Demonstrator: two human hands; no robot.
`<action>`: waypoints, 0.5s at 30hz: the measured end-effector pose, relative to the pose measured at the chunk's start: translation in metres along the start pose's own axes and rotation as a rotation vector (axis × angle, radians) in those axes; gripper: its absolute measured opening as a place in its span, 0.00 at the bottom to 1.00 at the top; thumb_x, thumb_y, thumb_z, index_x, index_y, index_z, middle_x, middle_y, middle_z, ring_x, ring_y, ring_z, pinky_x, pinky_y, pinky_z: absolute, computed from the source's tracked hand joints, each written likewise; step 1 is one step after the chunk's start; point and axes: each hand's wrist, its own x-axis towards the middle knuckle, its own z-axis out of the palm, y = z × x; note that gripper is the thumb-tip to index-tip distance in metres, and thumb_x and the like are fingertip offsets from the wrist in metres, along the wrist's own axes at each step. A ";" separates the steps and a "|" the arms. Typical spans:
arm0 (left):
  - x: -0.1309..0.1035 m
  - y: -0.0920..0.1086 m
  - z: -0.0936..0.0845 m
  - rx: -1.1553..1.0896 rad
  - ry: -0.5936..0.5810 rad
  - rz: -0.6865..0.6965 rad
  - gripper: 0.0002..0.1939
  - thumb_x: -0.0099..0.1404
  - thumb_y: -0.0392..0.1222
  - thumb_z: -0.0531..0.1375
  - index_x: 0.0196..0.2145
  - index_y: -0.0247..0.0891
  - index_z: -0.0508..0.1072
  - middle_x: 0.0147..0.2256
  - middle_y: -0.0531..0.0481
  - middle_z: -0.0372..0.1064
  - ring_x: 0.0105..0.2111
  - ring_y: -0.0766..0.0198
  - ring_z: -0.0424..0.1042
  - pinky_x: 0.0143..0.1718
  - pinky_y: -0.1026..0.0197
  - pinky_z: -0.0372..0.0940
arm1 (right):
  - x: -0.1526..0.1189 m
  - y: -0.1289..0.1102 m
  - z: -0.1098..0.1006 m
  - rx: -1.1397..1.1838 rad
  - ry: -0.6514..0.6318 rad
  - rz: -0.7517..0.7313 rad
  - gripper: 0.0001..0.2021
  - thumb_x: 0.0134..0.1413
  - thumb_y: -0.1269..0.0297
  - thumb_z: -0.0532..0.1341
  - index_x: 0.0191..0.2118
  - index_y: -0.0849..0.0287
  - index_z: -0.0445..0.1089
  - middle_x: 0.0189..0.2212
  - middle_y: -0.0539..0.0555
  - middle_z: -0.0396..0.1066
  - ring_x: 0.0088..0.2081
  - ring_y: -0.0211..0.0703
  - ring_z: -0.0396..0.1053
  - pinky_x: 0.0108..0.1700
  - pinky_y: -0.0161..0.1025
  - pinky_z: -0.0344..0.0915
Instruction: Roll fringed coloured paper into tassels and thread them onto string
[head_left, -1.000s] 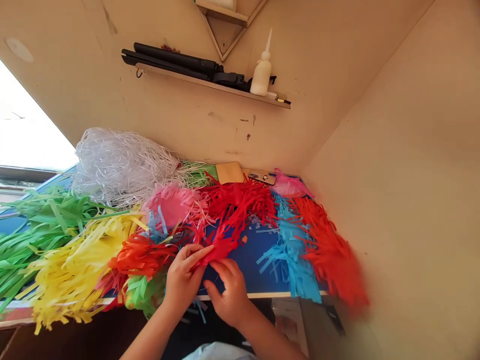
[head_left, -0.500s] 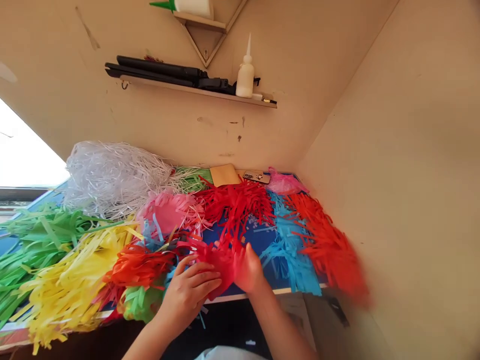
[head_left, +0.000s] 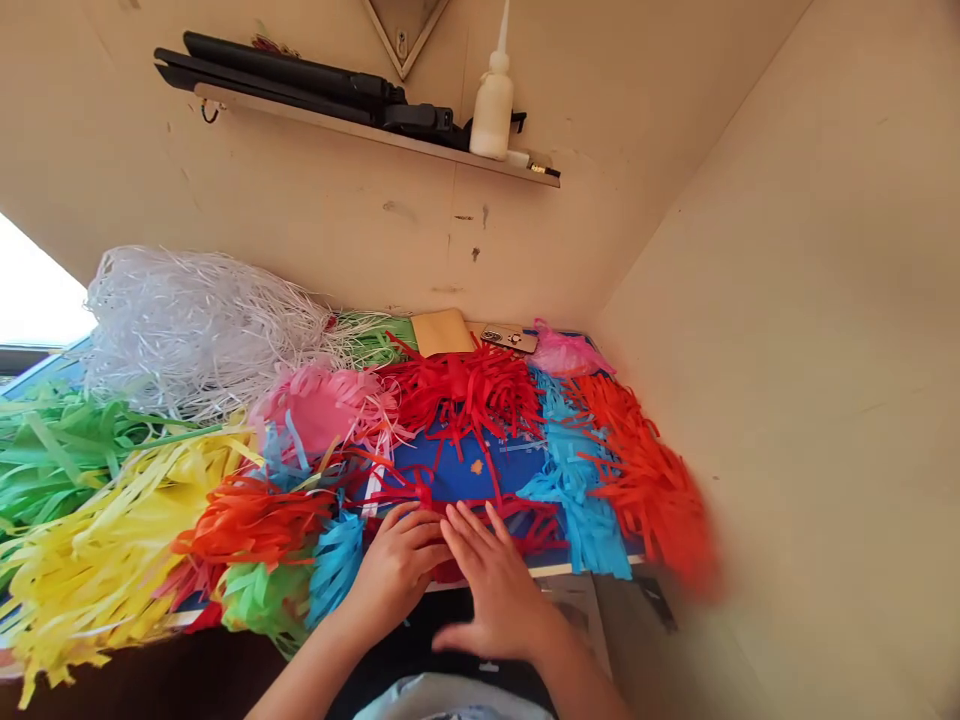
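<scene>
While both hands are at the near edge of the blue table [head_left: 472, 470], a red fringed strip [head_left: 538, 522] lies across that edge beneath the fingers, its streamers spreading left and right of them. The left hand [head_left: 397, 562] is palm down with its fingers loosely bent over the strip; whether it pinches any of the red cannot be told, as the thumb is hidden. The right hand [head_left: 489, 590] is open, its fingers reaching forward onto the strip and its thumb held out to the left. The fingertips of the two hands meet or nearly meet.

Just left of the left hand is a blue fringed bundle [head_left: 335, 565], with a light green bundle [head_left: 262, 598] and an orange bundle [head_left: 259, 522] beside it. Farther left are yellow streamers [head_left: 131, 535] and a green pile [head_left: 64, 455]. Behind these sit a pink bundle [head_left: 319, 405] and, at the far left, a white stringy heap [head_left: 187, 330]. Beyond the hands lies a red pile [head_left: 472, 388], with a tan square [head_left: 441, 332] and a phone [head_left: 510, 340] on its far side; detail on the phone's back is too small to read. To the right, blue streamers [head_left: 581, 490] run beside red-orange streamers [head_left: 651, 480], below a pink plastic bundle [head_left: 566, 352]. A white squeeze bottle [head_left: 492, 112] stands upright on the wall shelf [head_left: 360, 130].
</scene>
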 end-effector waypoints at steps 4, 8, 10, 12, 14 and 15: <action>-0.003 -0.013 -0.010 0.192 -0.003 -0.155 0.25 0.58 0.26 0.52 0.48 0.44 0.75 0.44 0.46 0.77 0.45 0.55 0.73 0.52 0.46 0.61 | 0.017 0.015 0.022 -0.148 0.182 -0.020 0.31 0.59 0.77 0.48 0.66 0.50 0.52 0.52 0.56 0.72 0.55 0.47 0.69 0.60 0.58 0.60; -0.016 -0.019 -0.044 0.495 0.146 -0.490 0.21 0.59 0.30 0.54 0.48 0.42 0.74 0.49 0.41 0.74 0.51 0.43 0.69 0.53 0.35 0.55 | 0.016 0.026 0.014 -0.278 0.250 -0.046 0.27 0.61 0.78 0.49 0.62 0.48 0.61 0.52 0.54 0.73 0.55 0.45 0.69 0.61 0.55 0.57; -0.016 -0.005 -0.055 0.553 0.204 -0.518 0.25 0.58 0.31 0.55 0.53 0.40 0.70 0.59 0.37 0.64 0.59 0.38 0.59 0.57 0.31 0.49 | 0.013 0.024 0.013 -0.308 0.248 -0.027 0.26 0.60 0.78 0.50 0.59 0.49 0.65 0.50 0.54 0.75 0.54 0.47 0.70 0.61 0.56 0.55; -0.011 0.017 -0.054 0.498 0.128 -0.357 0.33 0.55 0.32 0.56 0.60 0.40 0.63 0.65 0.38 0.53 0.65 0.40 0.50 0.62 0.34 0.45 | 0.011 0.020 0.016 -0.310 0.233 -0.005 0.24 0.58 0.78 0.52 0.57 0.51 0.67 0.48 0.55 0.76 0.52 0.49 0.71 0.61 0.58 0.54; -0.004 0.036 -0.039 0.360 -0.067 -0.133 0.38 0.54 0.35 0.57 0.64 0.42 0.58 0.66 0.43 0.52 0.65 0.48 0.51 0.64 0.41 0.46 | 0.010 0.020 0.021 -0.303 0.210 -0.001 0.22 0.57 0.76 0.54 0.55 0.53 0.69 0.47 0.56 0.76 0.52 0.51 0.72 0.60 0.59 0.53; -0.001 0.040 -0.028 0.297 -0.161 -0.080 0.39 0.55 0.36 0.57 0.64 0.41 0.56 0.65 0.44 0.53 0.64 0.51 0.54 0.64 0.44 0.48 | 0.010 0.021 0.022 -0.300 0.197 -0.009 0.21 0.56 0.76 0.54 0.54 0.53 0.69 0.47 0.57 0.76 0.51 0.51 0.72 0.60 0.59 0.53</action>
